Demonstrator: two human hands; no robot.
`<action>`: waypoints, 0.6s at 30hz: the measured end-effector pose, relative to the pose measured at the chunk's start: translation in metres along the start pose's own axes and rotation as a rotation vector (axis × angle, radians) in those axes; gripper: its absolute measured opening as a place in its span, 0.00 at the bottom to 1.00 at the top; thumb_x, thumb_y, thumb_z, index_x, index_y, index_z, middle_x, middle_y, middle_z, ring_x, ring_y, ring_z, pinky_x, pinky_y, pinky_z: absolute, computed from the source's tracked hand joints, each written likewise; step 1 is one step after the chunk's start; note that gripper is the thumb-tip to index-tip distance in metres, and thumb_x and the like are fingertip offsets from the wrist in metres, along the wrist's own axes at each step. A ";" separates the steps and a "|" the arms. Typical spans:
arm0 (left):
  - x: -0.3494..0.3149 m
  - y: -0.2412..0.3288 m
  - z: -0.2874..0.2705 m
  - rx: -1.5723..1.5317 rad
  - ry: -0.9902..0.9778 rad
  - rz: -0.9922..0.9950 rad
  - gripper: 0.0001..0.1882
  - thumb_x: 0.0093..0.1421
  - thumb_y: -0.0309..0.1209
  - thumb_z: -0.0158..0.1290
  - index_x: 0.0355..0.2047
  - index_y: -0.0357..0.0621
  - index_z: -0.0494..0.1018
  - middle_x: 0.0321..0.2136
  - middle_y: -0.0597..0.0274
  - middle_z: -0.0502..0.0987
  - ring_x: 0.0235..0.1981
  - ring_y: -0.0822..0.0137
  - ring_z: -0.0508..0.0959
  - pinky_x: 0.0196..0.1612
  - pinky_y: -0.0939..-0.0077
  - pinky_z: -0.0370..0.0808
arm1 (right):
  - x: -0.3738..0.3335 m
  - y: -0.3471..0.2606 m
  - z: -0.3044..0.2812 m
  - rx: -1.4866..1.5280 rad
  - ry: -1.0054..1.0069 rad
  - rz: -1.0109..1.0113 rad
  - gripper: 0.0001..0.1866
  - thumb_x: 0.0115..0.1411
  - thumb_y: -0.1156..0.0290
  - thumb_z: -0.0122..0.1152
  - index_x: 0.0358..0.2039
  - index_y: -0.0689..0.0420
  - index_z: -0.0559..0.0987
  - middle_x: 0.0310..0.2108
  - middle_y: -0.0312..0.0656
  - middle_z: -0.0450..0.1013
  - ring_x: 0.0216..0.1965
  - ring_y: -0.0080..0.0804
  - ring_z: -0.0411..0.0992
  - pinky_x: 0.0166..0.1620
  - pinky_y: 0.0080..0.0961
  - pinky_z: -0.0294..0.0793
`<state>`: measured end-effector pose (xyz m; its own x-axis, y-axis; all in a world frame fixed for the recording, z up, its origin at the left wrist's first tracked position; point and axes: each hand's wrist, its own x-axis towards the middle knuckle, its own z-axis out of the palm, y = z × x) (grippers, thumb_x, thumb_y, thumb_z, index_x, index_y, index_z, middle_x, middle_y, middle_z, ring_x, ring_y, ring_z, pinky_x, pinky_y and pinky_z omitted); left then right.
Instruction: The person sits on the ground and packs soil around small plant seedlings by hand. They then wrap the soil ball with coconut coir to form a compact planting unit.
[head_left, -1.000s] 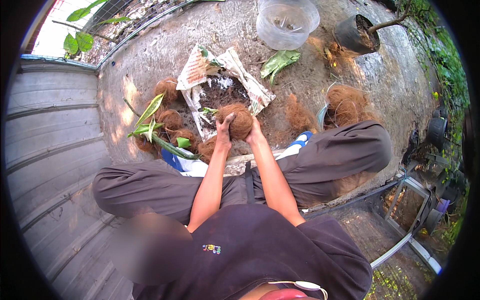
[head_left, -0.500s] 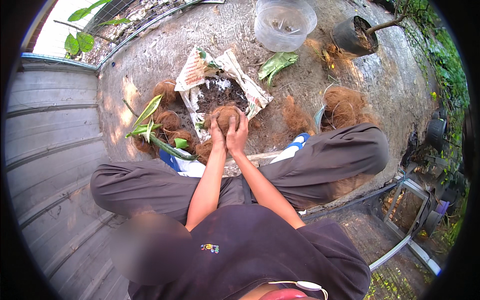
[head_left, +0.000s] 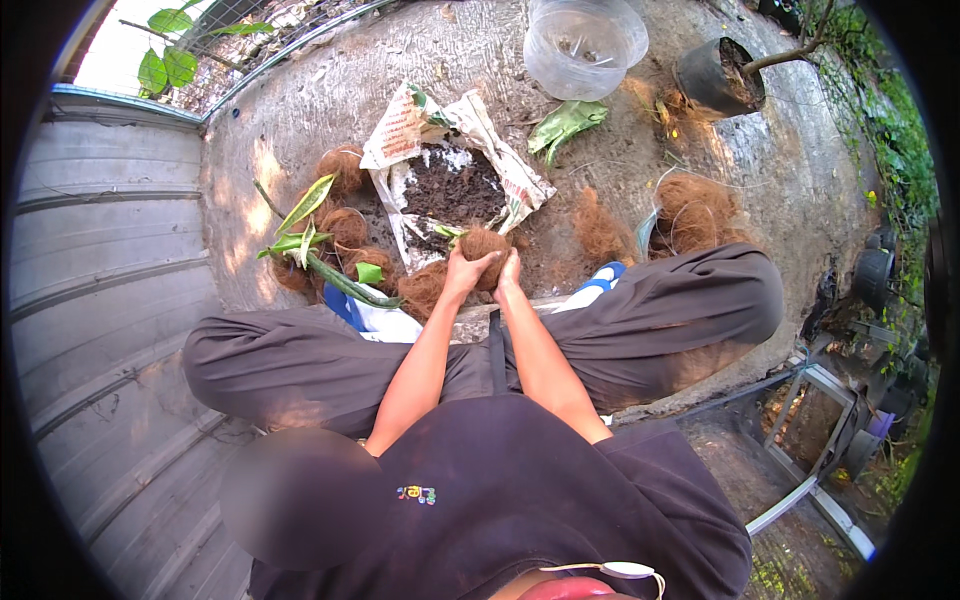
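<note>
A round ball of brown coconut fibre (head_left: 484,256) sits between my two hands, just in front of an open white sack. My left hand (head_left: 466,277) curls around its left side, thumb reaching over the near face. From the right, my right hand (head_left: 509,273) presses against it, its fingers partly hidden. A small green leaf (head_left: 447,230) shows at the ball's upper left; whether it is attached I cannot tell. Dark soil (head_left: 455,192) with white patches lies in the sack (head_left: 392,145). Beside my left wrist rests another fibre clump (head_left: 424,288).
Several fibre balls (head_left: 345,228) and a long green leafy cutting (head_left: 318,198) lie at the left. Loose fibre (head_left: 600,228) and a wire-wrapped fibre bundle (head_left: 697,212) are at the right. Farther off are a cut leaf (head_left: 566,128), a clear tub (head_left: 585,50) and a black pot (head_left: 712,80).
Both hands have drawn the fibre ball nearer to me and slightly right, off the soil's near edge. My fingers have shifted from its top to its sides. The view has tilted slightly.
</note>
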<state>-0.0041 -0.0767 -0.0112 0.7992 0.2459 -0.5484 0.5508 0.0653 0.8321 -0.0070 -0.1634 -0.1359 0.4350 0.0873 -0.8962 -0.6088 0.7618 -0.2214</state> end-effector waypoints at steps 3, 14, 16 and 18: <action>-0.009 -0.021 0.009 0.127 0.024 0.024 0.34 0.50 0.36 0.74 0.54 0.33 0.74 0.48 0.51 0.83 0.48 0.63 0.83 0.54 0.68 0.78 | 0.014 0.006 -0.024 -0.102 0.236 -0.035 0.32 0.69 0.45 0.46 0.58 0.60 0.78 0.53 0.49 0.77 0.54 0.47 0.77 0.58 0.44 0.75; -0.009 -0.062 0.002 0.400 0.073 0.290 0.43 0.47 0.32 0.71 0.61 0.27 0.65 0.53 0.38 0.74 0.56 0.45 0.75 0.60 0.60 0.72 | -0.041 -0.025 -0.002 -1.025 0.647 -0.170 0.30 0.57 0.52 0.59 0.50 0.65 0.82 0.52 0.62 0.78 0.56 0.60 0.75 0.61 0.47 0.73; 0.002 -0.097 -0.004 0.494 0.134 0.569 0.40 0.46 0.26 0.66 0.59 0.31 0.64 0.46 0.38 0.70 0.49 0.38 0.71 0.56 0.55 0.70 | -0.048 -0.022 0.001 -1.033 0.650 -0.183 0.30 0.57 0.52 0.60 0.50 0.65 0.82 0.52 0.63 0.77 0.56 0.60 0.76 0.60 0.47 0.74; 0.002 -0.093 -0.006 0.497 -0.019 0.466 0.42 0.44 0.25 0.65 0.61 0.31 0.62 0.49 0.37 0.69 0.51 0.37 0.70 0.57 0.55 0.69 | -0.046 -0.025 -0.003 -1.007 0.675 -0.175 0.30 0.56 0.53 0.61 0.49 0.66 0.82 0.52 0.64 0.77 0.55 0.60 0.76 0.60 0.47 0.74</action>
<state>-0.0554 -0.0765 -0.0891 0.9815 0.1234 -0.1467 0.1890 -0.4967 0.8471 -0.0137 -0.1889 -0.0904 0.3134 -0.5449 -0.7777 -0.9481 -0.1330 -0.2888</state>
